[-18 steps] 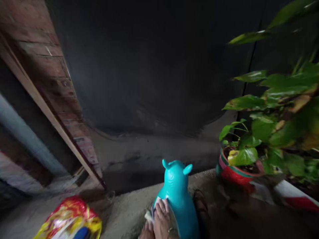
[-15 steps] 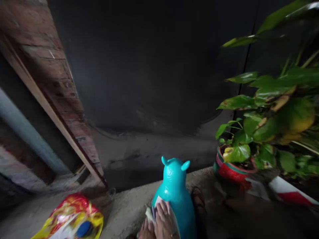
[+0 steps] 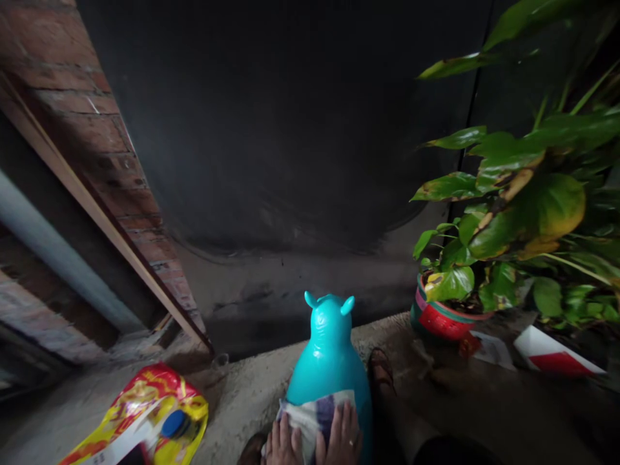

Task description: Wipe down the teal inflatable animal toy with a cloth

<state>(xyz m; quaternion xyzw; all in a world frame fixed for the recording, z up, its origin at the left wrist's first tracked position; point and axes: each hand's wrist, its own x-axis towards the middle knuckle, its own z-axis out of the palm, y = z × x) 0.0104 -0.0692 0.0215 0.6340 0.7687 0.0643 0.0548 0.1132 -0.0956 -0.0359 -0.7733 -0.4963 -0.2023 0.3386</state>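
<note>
Because the turquoise animal toy (image 3: 324, 365) has a rounded body, the cloth (image 3: 309, 420) appears spread to follow its curve. Left hand (image 3: 283, 444) and right hand (image 3: 343, 436) lie side by side upon the cloth, fingers extended and slightly apart, seemingly to distribute pressure. Toy stands on the floor (image 3: 252, 391) before the dark panel (image 3: 290, 129); a sandalled foot (image 3: 382, 367) beside it possibly steadies it.

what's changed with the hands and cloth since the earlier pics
The right hand moved rightward across the turquoise animal toy, away from the left hand. The cloth, bunched before, now spreads wider beneath both hands. Nothing was visibly let go. The flowerpot and red-and-yellow bag stayed put.
</note>
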